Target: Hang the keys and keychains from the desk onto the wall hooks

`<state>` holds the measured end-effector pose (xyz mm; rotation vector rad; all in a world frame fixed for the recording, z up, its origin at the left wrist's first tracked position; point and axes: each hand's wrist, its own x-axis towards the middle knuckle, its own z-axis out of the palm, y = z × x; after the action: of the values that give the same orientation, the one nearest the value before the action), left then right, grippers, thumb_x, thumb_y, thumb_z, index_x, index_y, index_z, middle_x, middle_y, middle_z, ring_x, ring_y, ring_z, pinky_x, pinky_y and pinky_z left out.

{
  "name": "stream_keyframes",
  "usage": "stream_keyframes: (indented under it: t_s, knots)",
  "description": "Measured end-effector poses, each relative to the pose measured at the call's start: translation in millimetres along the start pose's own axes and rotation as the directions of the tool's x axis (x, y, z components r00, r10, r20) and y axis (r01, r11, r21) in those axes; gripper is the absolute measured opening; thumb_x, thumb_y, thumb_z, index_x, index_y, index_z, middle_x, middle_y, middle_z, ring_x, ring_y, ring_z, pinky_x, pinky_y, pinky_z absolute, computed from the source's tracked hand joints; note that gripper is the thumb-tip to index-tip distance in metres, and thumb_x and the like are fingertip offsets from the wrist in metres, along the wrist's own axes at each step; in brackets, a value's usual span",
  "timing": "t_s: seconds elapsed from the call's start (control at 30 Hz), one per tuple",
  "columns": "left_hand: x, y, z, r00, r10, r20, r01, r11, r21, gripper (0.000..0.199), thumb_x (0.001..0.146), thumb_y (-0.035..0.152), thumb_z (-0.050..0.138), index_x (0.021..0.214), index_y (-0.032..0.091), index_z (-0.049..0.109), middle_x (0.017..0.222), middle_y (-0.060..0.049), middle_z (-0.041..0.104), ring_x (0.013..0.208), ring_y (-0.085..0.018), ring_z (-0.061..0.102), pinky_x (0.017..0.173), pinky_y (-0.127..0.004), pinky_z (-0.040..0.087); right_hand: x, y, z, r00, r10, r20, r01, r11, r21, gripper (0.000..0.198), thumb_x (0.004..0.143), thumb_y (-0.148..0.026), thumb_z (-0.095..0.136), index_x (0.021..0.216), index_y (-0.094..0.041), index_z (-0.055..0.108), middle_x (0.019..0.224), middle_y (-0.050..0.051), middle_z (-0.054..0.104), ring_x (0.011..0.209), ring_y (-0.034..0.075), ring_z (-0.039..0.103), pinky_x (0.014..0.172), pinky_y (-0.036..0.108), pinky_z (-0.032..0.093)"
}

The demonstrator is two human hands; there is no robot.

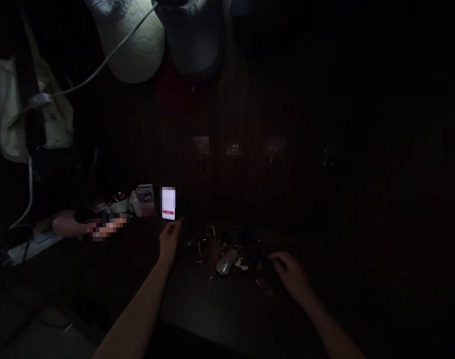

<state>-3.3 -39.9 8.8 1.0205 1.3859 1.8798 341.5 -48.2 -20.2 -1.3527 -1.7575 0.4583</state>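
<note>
A messy pile of small things (242,242) sits on the dark table (201,309), just below the middle of the picture. A gray computer mouse (226,262) is at the front of the pile, and brown strings (213,255) lie just left of it. The left hand (169,242) is at the pile's left side, fingers bent and close together. The right hand (291,273) is at the right side, fingers bent a little. It is too dark to tell if either hand pinches anything. A bright phone (168,203) stands just above the left hand. A small box (146,200) is left of the phone. A pale cap (139,50) hangs at the top, and a pale bag (59,117) hangs at the upper left.
</note>
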Motion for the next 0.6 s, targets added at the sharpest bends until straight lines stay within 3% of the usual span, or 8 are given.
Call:
stream_keyframes:
  t_s: [0.1, 0.2, 0.33, 0.6]
  knots:
    - [1.2, -2.7, 0.7, 0.990, -0.106, 0.097, 0.127, 0.959, -0.253, 0.026, 0.072, 0.037, 0.063, 0.088, 0.017, 0.062, 0.108, -0.008, 0.067, 0.101, -0.021, 0.062, 0.086, -0.033, 0.048, -0.1, 0.3, -0.2, 1.000, -0.005, 0.002, 0.005, 1.000, -0.002, 0.021, 0.073, -0.032, 0.043, 0.072, -0.025, 0.063, 0.083, 0.004, 0.064, 0.086, 0.022, 0.059, 0.081, 0.037, 0.044]
    - [1.2, -3.3, 1.7, 0.953, -0.198, 0.228, 0.274, 0.886, -0.374, 0.018, 0.073, 0.027, 0.064, 0.088, 0.017, 0.064, 0.101, -0.007, 0.069, 0.101, -0.019, 0.062, 0.091, -0.033, 0.048, -0.5, 0.4, -0.4, 1.000, -0.010, -0.014, 0.010, 1.000, 0.004, 0.021, 0.074, -0.032, 0.043, 0.072, -0.025, 0.063, 0.083, 0.004, 0.064, 0.087, 0.022, 0.059, 0.082, 0.036, 0.044]
    - [-3.4, 3.1, 3.5, 0.889, -0.241, 0.389, 0.401, 0.821, -0.406, 0.024, 0.074, 0.017, 0.062, 0.098, 0.017, 0.064, 0.109, -0.007, 0.066, 0.107, -0.018, 0.059, 0.097, -0.032, 0.045, -0.5, -1.0, -0.6, 1.000, 0.007, -0.022, -0.007, 1.000, 0.002, 0.020, 0.073, -0.032, 0.044, 0.072, -0.025, 0.063, 0.083, 0.004, 0.065, 0.086, 0.022, 0.059, 0.081, 0.036, 0.044]
    - [-40.0, 28.7, 16.8, 0.769, -0.195, 0.609, 0.481, 0.804, -0.349, 0.051, 0.072, 0.017, 0.067, 0.120, 0.019, 0.053, 0.122, -0.010, 0.059, 0.116, -0.022, 0.053, 0.103, -0.037, 0.038, -1.4, -4.3, -1.0, 0.999, 0.010, -0.037, -0.010, 1.000, 0.009, 0.021, 0.074, -0.032, 0.044, 0.072, -0.025, 0.063, 0.082, 0.003, 0.064, 0.085, 0.021, 0.059, 0.080, 0.034, 0.044]
